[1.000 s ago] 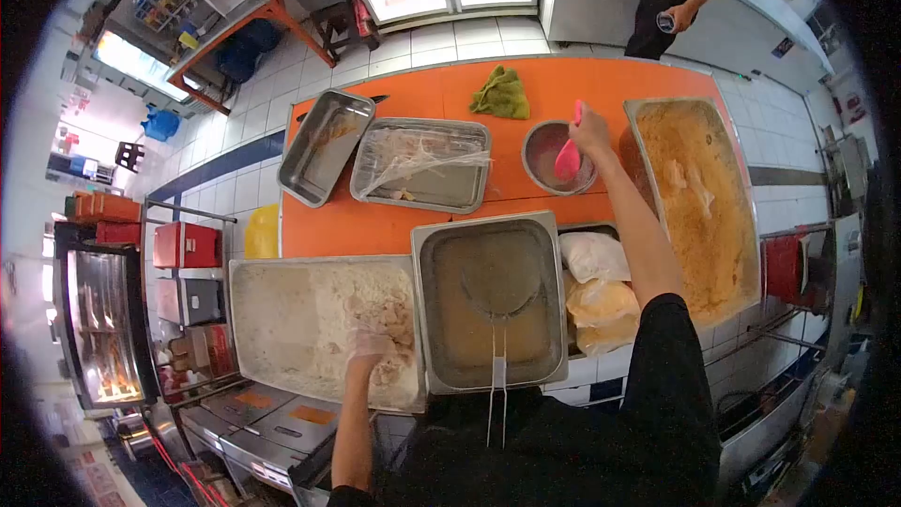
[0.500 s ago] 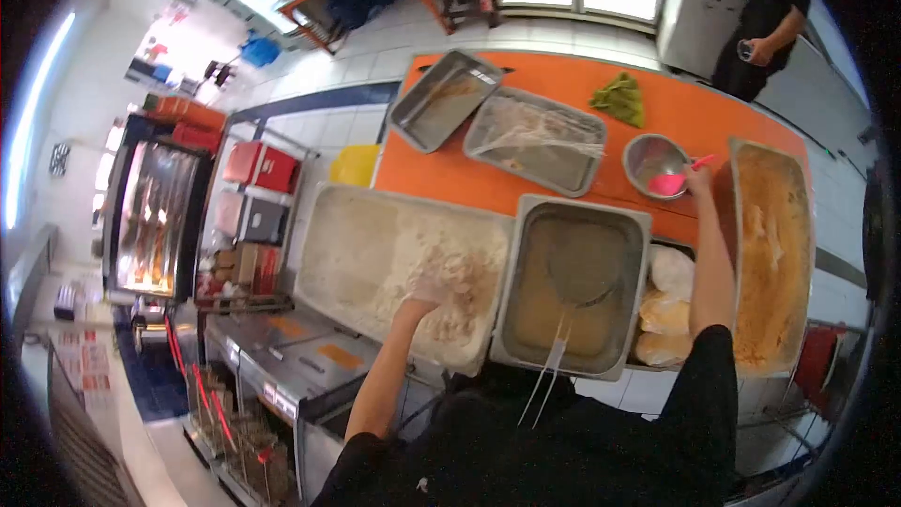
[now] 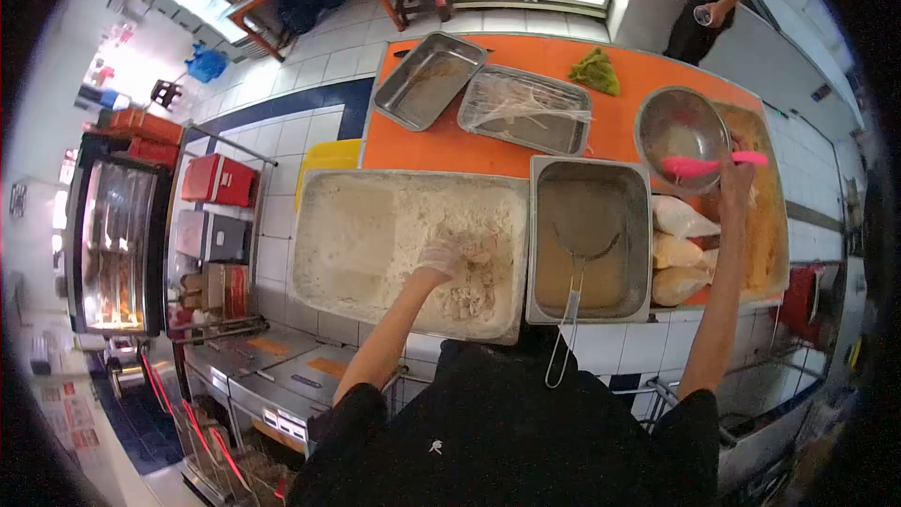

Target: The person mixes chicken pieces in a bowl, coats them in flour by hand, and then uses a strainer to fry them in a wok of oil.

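My left hand (image 3: 443,255), in a clear, flour-dusted glove, is down in the long tray of flour (image 3: 347,225). Its fingers blend into the flour beside several floured pieces (image 3: 474,299). My right hand (image 3: 740,158) grips a metal bowl (image 3: 682,113) by its near right rim, together with a pink spatula (image 3: 693,167) lying across that edge. The bowl is raised and tilted, overlapping the end of the orange-brown crumb tray (image 3: 765,225). Between my arms stands a deep pan of cloudy liquid (image 3: 563,291), with a wire strainer (image 3: 575,293) resting in it, handle toward me.
Filled plastic bags (image 3: 680,252) lie right of the pan. Behind are an empty-looking metal tray (image 3: 422,94), a plastic-covered tray (image 3: 535,127) and a green cloth (image 3: 596,72) on the orange table (image 3: 413,155). A person (image 3: 718,0) holding a cup stands at the far right.
My right hand has lifted the bowl with the pink spatula off the table, toward me and right. My left hand has stayed in the flour, shifting slightly. The whole view has turned a little.
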A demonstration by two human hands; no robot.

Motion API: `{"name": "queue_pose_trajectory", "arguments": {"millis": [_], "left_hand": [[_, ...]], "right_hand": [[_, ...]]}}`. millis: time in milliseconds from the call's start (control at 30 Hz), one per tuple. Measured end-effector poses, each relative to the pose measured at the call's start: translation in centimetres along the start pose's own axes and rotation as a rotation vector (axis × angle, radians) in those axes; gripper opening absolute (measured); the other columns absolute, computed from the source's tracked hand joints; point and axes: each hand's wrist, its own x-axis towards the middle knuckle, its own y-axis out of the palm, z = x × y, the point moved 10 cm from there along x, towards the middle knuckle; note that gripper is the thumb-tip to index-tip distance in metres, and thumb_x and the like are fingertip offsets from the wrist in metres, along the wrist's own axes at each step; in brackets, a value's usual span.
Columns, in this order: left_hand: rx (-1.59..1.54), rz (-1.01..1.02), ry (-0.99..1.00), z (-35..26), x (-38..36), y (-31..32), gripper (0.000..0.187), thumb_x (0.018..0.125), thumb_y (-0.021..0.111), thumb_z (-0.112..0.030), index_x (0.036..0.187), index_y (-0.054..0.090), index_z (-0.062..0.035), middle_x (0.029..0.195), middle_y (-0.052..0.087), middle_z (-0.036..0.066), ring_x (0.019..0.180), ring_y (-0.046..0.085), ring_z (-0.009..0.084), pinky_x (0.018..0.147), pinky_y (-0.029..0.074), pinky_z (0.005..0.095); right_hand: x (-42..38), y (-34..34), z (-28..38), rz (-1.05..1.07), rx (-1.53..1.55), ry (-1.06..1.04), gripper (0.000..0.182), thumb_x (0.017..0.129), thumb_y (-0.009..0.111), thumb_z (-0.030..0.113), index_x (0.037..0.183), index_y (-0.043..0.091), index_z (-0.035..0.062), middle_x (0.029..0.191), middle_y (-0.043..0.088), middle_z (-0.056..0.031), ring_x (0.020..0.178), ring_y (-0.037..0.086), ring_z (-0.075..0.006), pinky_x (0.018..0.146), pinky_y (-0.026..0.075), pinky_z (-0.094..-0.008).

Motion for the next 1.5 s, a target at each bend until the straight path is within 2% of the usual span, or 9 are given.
{"name": "queue_pose_trajectory", "arguments": {"millis": [200, 400, 600, 700, 833, 933, 1133, 1200, 1500], "left_hand": [[0.497, -0.581, 0.246, -7.1, -6.1, 1.7, 0.077, 0.087, 0.055, -0.042, 0.152, 0.021, -0.0204, 0.147, 0.039, 0.019, 0.126, 0.047, 0.0418, 0.102, 0.040, 0.0469], [0.164, -0.140, 0.164, -1.3, -0.5, 2.3, 0.063, 0.085, 0.055, -0.037, 0.141, 0.045, -0.0111, 0.135, 0.053, 0.016, 0.126, 0.048, 0.0312, 0.103, 0.039, 0.0411], [0.300, -0.734, 0.457, -0.6, -3.4, 2.7, 0.042, 0.086, 0.054, -0.031, 0.122, 0.061, -0.0092, 0.117, 0.064, 0.013, 0.102, 0.062, 0.0318, 0.091, 0.047, 0.0398], [0.380, -0.144, 0.292, -0.4, 0.1, 1.7, 0.037, 0.088, 0.053, -0.035, 0.112, 0.066, -0.0093, 0.120, 0.064, 0.013, 0.097, 0.066, 0.0293, 0.086, 0.051, 0.0390], [0.440, -0.352, 0.286, -0.8, -5.5, -4.9, 0.034, 0.086, 0.056, -0.035, 0.107, 0.067, -0.0101, 0.111, 0.068, 0.010, 0.091, 0.068, 0.0248, 0.080, 0.054, 0.0404], [-0.321, -0.560, 0.554, -3.0, -12.7, -12.2, 0.032, 0.083, 0.056, -0.030, 0.108, 0.067, -0.0135, 0.104, 0.070, 0.007, 0.091, 0.067, 0.0247, 0.081, 0.053, 0.0418], [0.560, -0.656, 0.714, -12.1, -19.3, -11.9, 0.032, 0.082, 0.059, -0.031, 0.109, 0.067, -0.0153, 0.108, 0.069, 0.005, 0.104, 0.062, 0.0244, 0.091, 0.048, 0.0394], [-0.187, -0.478, 0.666, -11.2, -18.0, -12.2, 0.050, 0.077, 0.072, -0.029, 0.122, 0.059, -0.0083, 0.122, 0.062, 0.010, 0.116, 0.054, 0.0271, 0.100, 0.042, 0.0403], [-0.570, -0.547, 0.348, -3.3, -20.8, -17.4, 0.047, 0.080, 0.070, -0.034, 0.118, 0.062, -0.0069, 0.108, 0.067, 0.018, 0.099, 0.065, 0.0309, 0.085, 0.050, 0.0400]], "right_hand": [[-17.0, -0.8, 6.0, 0.007, -0.029, 0.234, 0.041, 0.081, 0.062, 0.010, 0.120, 0.057, -0.0011, 0.110, 0.059, -0.0109, 0.103, 0.054, -0.0210, 0.096, 0.040, -0.0341], [-28.8, 3.9, 9.4, -0.011, 0.237, 0.402, 0.041, 0.080, 0.055, -0.002, 0.121, 0.054, 0.0002, 0.117, 0.057, -0.0087, 0.108, 0.052, -0.0183, 0.097, 0.039, -0.0309], [-34.8, 6.6, 12.6, -0.062, 0.398, 0.459, 0.039, 0.079, 0.050, -0.010, 0.116, 0.055, -0.0011, 0.111, 0.059, -0.0070, 0.105, 0.054, -0.0162, 0.096, 0.040, -0.0291], [-35.9, 8.3, 13.9, -0.031, 0.414, 0.488, 0.037, 0.078, 0.049, -0.011, 0.113, 0.055, -0.0019, 0.106, 0.059, -0.0069, 0.103, 0.055, -0.0149, 0.094, 0.040, -0.0269], [-37.1, 9.8, 14.3, -0.025, 0.401, 0.452, 0.037, 0.076, 0.050, -0.011, 0.111, 0.057, -0.0016, 0.100, 0.063, -0.0105, 0.094, 0.061, -0.0178, 0.082, 0.048, -0.0290], [-37.5, 11.2, 15.1, 0.020, 0.346, 0.451, 0.034, 0.077, 0.051, -0.010, 0.109, 0.057, -0.0020, 0.096, 0.064, -0.0115, 0.090, 0.062, -0.0170, 0.081, 0.048, -0.0291], [-39.2, 16.3, 13.2, 0.164, 0.330, 0.613, 0.043, 0.075, 0.050, -0.014, 0.116, 0.053, -0.0003, 0.098, 0.062, -0.0102, 0.093, 0.061, -0.0163, 0.082, 0.048, -0.0275], [-39.3, 17.3, 13.1, 0.196, 0.357, 0.683, 0.043, 0.075, 0.050, -0.014, 0.116, 0.053, -0.0003, 0.099, 0.061, -0.0104, 0.094, 0.060, -0.0162, 0.082, 0.048, -0.0274], [-40.7, 13.4, 9.6, -0.087, 0.586, 0.627, 0.043, 0.076, 0.049, -0.011, 0.117, 0.053, 0.0021, 0.109, 0.057, -0.0078, 0.101, 0.055, -0.0158, 0.088, 0.044, -0.0271]]}}
